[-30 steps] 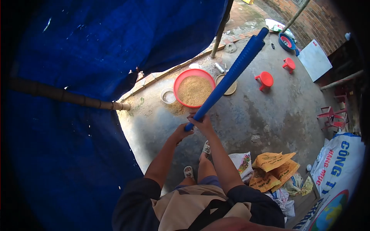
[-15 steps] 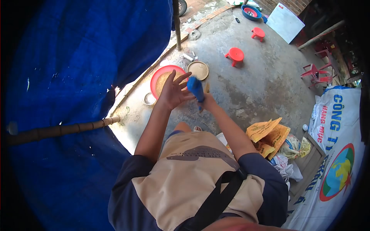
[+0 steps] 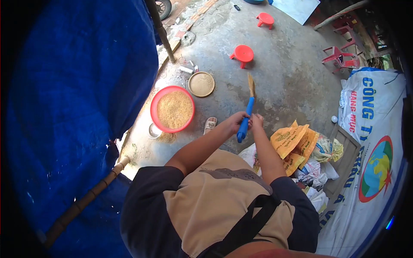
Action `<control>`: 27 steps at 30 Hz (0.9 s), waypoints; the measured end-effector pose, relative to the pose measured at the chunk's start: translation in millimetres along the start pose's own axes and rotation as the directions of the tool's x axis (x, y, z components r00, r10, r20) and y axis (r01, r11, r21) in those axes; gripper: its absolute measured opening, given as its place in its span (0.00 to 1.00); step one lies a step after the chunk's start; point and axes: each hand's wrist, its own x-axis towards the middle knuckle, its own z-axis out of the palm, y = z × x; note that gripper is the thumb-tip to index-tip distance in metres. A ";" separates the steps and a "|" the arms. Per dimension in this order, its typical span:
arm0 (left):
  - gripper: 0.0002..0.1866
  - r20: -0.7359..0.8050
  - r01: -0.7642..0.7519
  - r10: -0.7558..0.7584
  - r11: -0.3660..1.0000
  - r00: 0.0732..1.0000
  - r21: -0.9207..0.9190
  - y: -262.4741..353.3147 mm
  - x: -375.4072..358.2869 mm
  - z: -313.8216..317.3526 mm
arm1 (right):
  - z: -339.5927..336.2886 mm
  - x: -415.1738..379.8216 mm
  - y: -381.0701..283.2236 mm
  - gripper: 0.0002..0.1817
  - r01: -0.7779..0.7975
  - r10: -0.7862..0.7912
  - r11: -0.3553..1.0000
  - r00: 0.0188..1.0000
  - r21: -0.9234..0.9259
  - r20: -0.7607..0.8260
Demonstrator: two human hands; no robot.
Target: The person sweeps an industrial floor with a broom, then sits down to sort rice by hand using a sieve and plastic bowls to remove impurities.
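Note:
A short broom (image 3: 250, 105) with a blue-wrapped handle and straw-coloured bristles points away from me, in front of my body. My left hand (image 3: 238, 122) is closed around the lower part of the blue handle. Against the handle's right side, my right hand (image 3: 257, 121) is closed too, its fingers partly hidden. To the left on the floor, a wide red basin (image 3: 153, 112) holds golden grain. Beside it lies a round shallow tray (image 3: 212, 89) with paler grain, and a small metal bowl (image 3: 153, 131) touches the basin's near side.
Red stools (image 3: 244, 53) stand ahead on the concrete floor (image 3: 288, 56). Yellow sacks (image 3: 289, 139) and plastic bags lie by my right arm, near a printed white banner (image 3: 352, 172). A blue tarp (image 3: 86, 86) hangs at left, with a bamboo pole (image 3: 86, 198).
My left hand, open and apart before, is now closed on the broom handle. The broom has swung so its bristles point away. My view has shifted, and both hands appear farther right.

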 end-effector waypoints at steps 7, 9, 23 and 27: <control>0.16 -0.282 0.147 -0.117 0.985 0.952 0.087 108.1 90.2 -97.4 | 52.2 -33.2 -54.3 0.19 -0.592 0.460 0.796 0.728 0.127 0.507; 0.17 -0.404 0.060 0.001 0.989 0.915 0.138 128.5 60.8 -117.3 | 74.7 -51.3 -70.4 0.19 -0.576 0.449 0.815 0.698 0.065 0.558; 0.17 -0.346 0.112 -0.080 0.991 0.935 0.075 146.0 119.6 -46.3 | 60.9 10.0 -167.9 0.34 -0.489 0.544 0.808 0.408 -0.327 0.733; 0.16 -0.277 0.228 -0.201 0.971 0.940 0.069 143.5 190.6 4.9 | 0.1 33.7 -208.8 0.27 -0.532 0.487 0.833 0.575 -0.152 0.657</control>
